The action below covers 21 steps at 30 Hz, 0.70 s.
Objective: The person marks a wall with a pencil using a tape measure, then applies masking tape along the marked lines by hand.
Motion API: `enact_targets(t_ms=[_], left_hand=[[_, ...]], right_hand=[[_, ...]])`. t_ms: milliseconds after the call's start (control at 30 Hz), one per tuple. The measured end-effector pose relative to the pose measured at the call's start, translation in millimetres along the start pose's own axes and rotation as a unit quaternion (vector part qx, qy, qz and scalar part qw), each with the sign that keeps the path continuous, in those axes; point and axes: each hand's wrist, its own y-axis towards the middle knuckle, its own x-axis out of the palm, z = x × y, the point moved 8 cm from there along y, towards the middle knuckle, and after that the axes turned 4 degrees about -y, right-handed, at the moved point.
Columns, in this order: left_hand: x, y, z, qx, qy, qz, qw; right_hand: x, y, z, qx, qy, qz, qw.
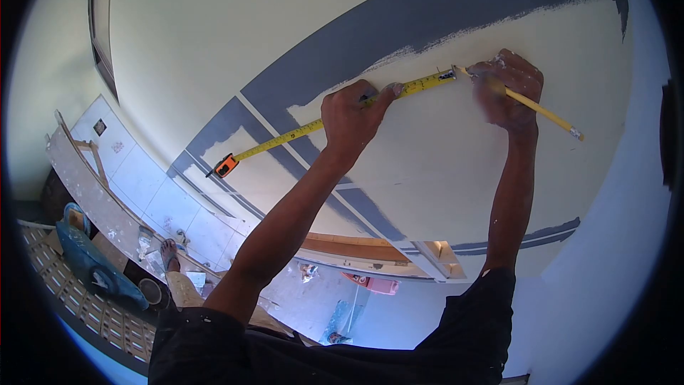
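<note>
My left hand (353, 117) is closed around the yellow blade of a tape measure (299, 130), holding it against the wall. The tape's orange and black case (226, 166) hangs at the lower left end of the blade. At the other end, the blade's metal hook lies near the tip of a yellow pencil (545, 112). My right hand (507, 89) grips that pencil, its point touching or very close to the wall and its eraser end sticking out to the right. Dark grey paint bands (320, 57) with rough edges surround a cream wall area (427, 150).
Below left is a paint-spattered plank (96, 189) beside a foot in a sandal (169, 253). A teal container (92, 264) sits near a slatted surface (53, 267). Lower down are a wooden-toned opening (349, 246) and a pink container (383, 286) on the floor.
</note>
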Motion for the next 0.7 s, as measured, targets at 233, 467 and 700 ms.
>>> enact_targets(t_ms=[233,467,700], left_hand=[[-13,-11,4,0.029,0.028,-0.008,0.999],[9,-17,93,0.048,-0.024,-0.088,0.995],[37,-29,124,0.091,-0.033,-0.142,0.985]], right_hand=[[-11,-15,26,0.099,0.244,0.076,0.962],[14,-127,-22,0.443,0.363,0.428,0.699],[-24,-97,-28,0.462,0.267,0.357,0.767]])
